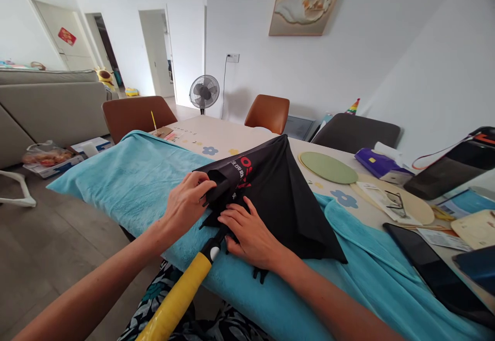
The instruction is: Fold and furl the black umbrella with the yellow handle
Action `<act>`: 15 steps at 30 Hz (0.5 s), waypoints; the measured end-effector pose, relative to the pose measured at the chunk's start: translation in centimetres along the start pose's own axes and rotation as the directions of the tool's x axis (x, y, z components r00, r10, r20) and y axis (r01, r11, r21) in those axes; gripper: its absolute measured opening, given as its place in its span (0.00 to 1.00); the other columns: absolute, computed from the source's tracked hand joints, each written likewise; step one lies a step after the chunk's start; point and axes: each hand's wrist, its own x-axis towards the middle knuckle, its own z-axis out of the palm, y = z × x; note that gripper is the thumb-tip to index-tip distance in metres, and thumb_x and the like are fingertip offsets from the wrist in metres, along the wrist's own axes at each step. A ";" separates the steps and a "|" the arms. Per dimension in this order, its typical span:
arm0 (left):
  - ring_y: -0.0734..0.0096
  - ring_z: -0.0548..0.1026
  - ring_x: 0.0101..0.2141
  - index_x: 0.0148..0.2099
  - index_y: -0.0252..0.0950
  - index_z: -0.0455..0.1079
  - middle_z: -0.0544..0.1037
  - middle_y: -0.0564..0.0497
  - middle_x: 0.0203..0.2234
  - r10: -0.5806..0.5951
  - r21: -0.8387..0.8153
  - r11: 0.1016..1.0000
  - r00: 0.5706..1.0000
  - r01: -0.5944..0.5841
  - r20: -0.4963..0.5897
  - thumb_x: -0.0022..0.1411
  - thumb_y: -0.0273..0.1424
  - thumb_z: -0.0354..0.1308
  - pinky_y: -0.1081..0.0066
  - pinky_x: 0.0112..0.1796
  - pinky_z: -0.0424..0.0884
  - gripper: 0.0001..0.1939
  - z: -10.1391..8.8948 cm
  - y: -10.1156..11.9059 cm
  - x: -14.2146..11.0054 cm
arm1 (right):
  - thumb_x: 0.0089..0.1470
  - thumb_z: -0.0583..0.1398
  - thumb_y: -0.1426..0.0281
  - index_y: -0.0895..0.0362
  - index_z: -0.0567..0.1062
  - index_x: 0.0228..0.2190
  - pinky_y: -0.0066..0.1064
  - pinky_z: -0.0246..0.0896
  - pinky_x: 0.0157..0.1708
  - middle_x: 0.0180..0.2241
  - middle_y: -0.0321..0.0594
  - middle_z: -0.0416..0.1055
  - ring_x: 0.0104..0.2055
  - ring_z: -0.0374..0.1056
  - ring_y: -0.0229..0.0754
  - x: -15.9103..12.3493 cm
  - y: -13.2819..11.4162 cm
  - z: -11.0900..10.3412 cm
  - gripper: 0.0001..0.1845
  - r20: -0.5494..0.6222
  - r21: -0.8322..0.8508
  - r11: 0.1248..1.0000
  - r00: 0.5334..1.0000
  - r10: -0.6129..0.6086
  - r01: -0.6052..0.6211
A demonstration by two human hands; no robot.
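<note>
A black folding umbrella (278, 191) with red and white print lies on a light blue towel (131, 176) spread over the table. Its yellow handle (181, 294) sticks out over the near edge toward me. My left hand (187, 202) is closed, pinching a fold of the black canopy near the shaft. My right hand (249, 233) lies on the canopy just beside it, fingers pressing the cloth down flat.
On the table's right side lie a green round mat (328, 167), a purple packet (377, 163), glasses on paper (392, 202), a dark tablet (429, 274) and a black bag (448, 168). Brown chairs (135, 114), a fan (204, 92) and a grey sofa (50, 104) stand beyond.
</note>
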 end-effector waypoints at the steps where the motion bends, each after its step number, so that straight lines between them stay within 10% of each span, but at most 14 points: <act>1: 0.68 0.69 0.42 0.42 0.40 0.70 0.71 0.49 0.40 -0.011 -0.008 1.000 0.999 0.011 -0.030 0.54 0.20 0.50 0.73 0.36 0.66 0.15 -0.2 -0.3 0.4 | 0.51 0.55 0.70 0.56 0.67 0.48 0.52 0.28 0.60 0.47 0.44 0.69 0.57 0.55 0.45 0.0 0.0 0.0 0.20 -0.001 0.001 1.000 1.000 0.002 -0.002; 8: 0.73 0.70 0.35 0.40 0.39 0.73 0.72 0.52 0.37 -0.254 -0.272 0.942 0.948 0.198 -0.191 0.50 0.23 0.51 0.75 0.33 0.68 0.16 -0.7 -3.1 3.4 | 0.52 0.55 0.70 0.56 0.67 0.48 0.51 0.28 0.61 0.47 0.43 0.68 0.57 0.54 0.44 0.0 -0.1 0.0 0.20 0.000 -0.005 1.000 1.000 0.006 -0.006; 15: 0.73 0.70 0.32 0.37 0.37 0.72 0.72 0.52 0.30 -0.388 -0.380 0.852 0.921 0.361 0.005 0.53 0.28 0.52 0.74 0.33 0.67 0.10 2.0 -3.2 -0.3 | 0.51 0.54 0.70 0.57 0.68 0.48 0.51 0.28 0.60 0.47 0.44 0.69 0.56 0.55 0.45 0.1 0.0 0.1 0.20 -0.004 0.005 1.000 1.000 0.005 -0.005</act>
